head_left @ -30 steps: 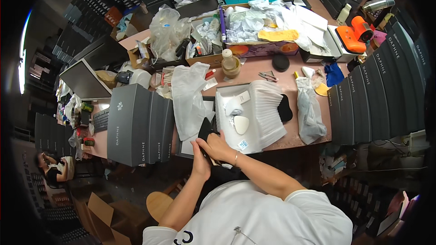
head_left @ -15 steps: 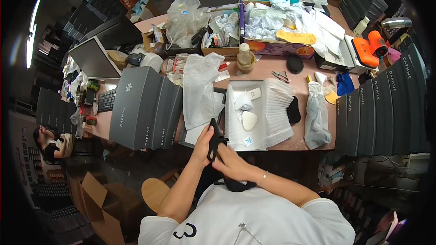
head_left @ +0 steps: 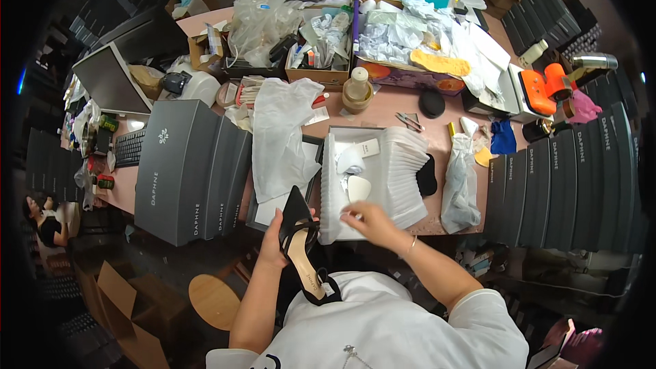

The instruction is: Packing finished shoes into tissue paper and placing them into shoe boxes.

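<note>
My left hand (head_left: 275,240) grips a black pointed shoe (head_left: 301,246) with a tan insole, held at the table's near edge with its toe pointing away from me. My right hand (head_left: 365,220) reaches over the near edge of an open shoe box (head_left: 383,178) lined with white tissue paper, fingers touching the paper. Inside the box lie white pads or inserts (head_left: 355,171). A white fabric dust bag (head_left: 283,138) lies left of the box, over a dark box lid (head_left: 273,208).
A stack of grey shoe boxes (head_left: 188,171) stands left; more grey boxes (head_left: 567,184) stand right. A grey stuffed bag (head_left: 459,181), scissors (head_left: 408,121), a small jar (head_left: 357,92), cluttered cartons and a monitor (head_left: 109,80) fill the pink table (head_left: 383,113). Another person (head_left: 48,222) sits far left.
Both hands were together on the black shoe below the table edge. Now the left hand alone holds it up, and the right hand has moved to the tissue in the open box.
</note>
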Motion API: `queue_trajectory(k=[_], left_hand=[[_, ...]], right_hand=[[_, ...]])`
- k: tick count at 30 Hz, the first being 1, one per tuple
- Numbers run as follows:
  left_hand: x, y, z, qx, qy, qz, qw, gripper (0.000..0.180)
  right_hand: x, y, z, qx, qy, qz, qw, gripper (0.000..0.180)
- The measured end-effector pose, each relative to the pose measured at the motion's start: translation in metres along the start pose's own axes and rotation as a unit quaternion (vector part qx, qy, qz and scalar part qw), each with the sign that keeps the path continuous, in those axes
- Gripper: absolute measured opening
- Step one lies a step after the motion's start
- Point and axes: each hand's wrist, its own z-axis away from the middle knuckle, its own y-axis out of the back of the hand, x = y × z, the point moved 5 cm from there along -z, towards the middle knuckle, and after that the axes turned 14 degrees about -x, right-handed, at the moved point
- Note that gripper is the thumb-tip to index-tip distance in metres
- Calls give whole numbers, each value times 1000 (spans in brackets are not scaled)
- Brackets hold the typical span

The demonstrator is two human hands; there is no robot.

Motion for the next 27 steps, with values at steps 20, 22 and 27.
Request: queue_trajectory(k=[20,22,27], left_hand=[[-60,-31,12,138,-11,-71,988,43],[-62,1,21,201,59,-47,977,34],[-46,9,18,215,50,-10,975,30]], right_hand=[[-35,-37,-27,-85,122,292,945,22],[-22,-18,-31,-103,69,143,982,22],[66,60,-98,138,5,476,868,30]])
